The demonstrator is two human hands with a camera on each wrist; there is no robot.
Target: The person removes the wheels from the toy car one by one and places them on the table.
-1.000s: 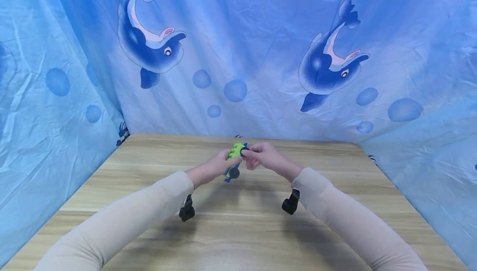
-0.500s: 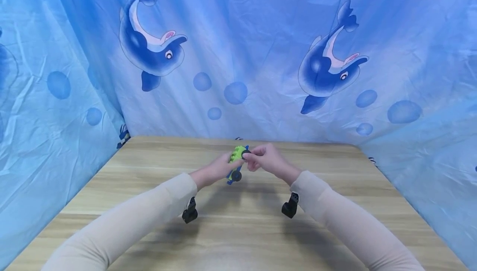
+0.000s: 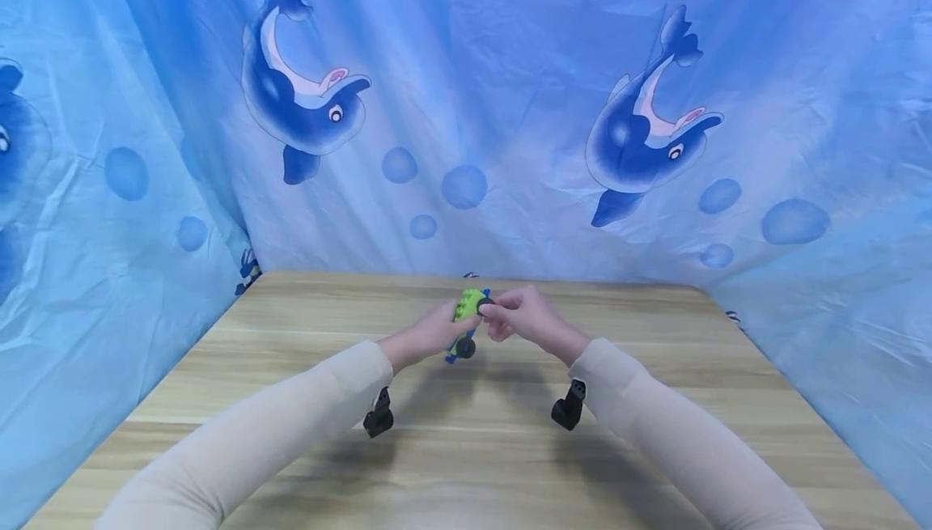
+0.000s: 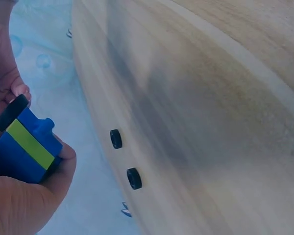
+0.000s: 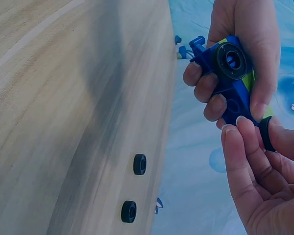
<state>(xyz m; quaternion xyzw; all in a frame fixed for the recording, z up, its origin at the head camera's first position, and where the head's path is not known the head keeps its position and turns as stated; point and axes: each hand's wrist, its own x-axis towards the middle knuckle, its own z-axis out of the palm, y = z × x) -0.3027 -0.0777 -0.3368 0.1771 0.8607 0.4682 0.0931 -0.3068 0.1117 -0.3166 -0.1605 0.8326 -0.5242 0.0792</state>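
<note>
A small toy car of blue and lime-green building blocks is held above the table. My left hand grips its body, the fingers wrapped round one side and the thumb along the other. One black wheel sits on the car's side near one end. At the opposite end my right hand pinches another black wheel between thumb and fingers, against the same side of the car. Whether that wheel is seated on its axle is hidden by the fingers. The left wrist view shows the pinched wheel beside the blue end.
Two loose black wheels, one and another, stand on edge on the wooden table near its far edge. A blue curtain printed with dolphins hangs behind and along both sides.
The head view has tilted a little, so everything appears slightly lower and to the right. Both hands keep the same hold on the car and wheel.
</note>
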